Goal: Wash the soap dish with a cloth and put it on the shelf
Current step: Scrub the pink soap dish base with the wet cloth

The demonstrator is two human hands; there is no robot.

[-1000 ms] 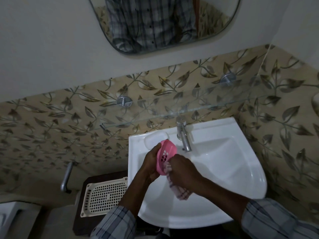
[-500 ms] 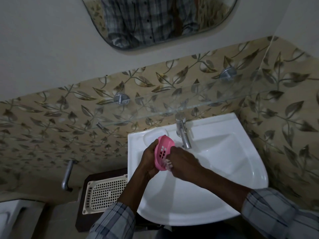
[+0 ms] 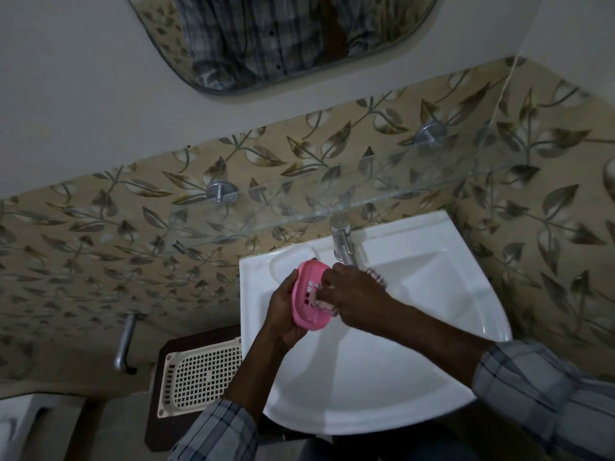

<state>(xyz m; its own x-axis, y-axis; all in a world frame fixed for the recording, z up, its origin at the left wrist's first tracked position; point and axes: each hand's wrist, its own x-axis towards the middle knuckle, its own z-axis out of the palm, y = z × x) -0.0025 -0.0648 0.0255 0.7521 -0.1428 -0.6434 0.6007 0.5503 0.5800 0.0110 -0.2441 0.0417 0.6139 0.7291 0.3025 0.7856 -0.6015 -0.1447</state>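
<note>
A pink slotted soap dish is held on edge over the white corner basin. My left hand grips it from the left and behind. My right hand holds a checked cloth bunched against the dish's inner face, with a bit of cloth sticking out behind the knuckles. A clear glass shelf runs along the leaf-patterned tiles just above the basin, on two round metal brackets.
A chrome tap stands at the basin's back, close behind my right hand. A cream perforated tray lies on a dark stand left of the basin. A metal pipe juts from the wall further left. A mirror hangs above.
The cloth that hung below my right hand is now bunched inside the dish. The dish has tilted so more of its slotted inside faces me. Both hands stay over the basin's left back.
</note>
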